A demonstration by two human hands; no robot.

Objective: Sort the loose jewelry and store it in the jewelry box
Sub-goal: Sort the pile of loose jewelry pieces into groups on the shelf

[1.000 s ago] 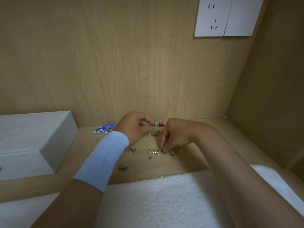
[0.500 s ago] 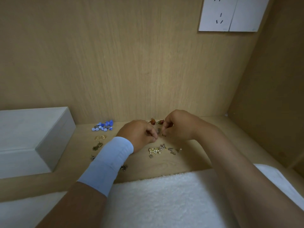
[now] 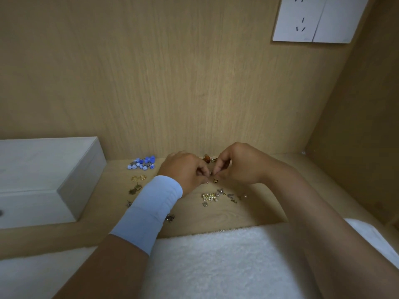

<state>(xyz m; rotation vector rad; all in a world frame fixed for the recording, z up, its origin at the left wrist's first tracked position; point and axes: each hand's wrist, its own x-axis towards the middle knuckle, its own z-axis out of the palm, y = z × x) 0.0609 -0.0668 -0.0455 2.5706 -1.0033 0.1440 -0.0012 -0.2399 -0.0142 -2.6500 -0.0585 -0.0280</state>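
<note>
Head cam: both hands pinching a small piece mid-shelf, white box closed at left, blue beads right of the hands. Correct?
No. The head view shows the blue beads left of the hands, between the left hand and the closed white box. The right hand also pinches the small piece.

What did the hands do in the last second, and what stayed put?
The left hand let go of the red piece, which now lies by the back wall. The right hand left the pearl pile and moved up to meet the left; both now pinch a tiny piece between them. The blue beads, gold rings and box stayed put.
</note>
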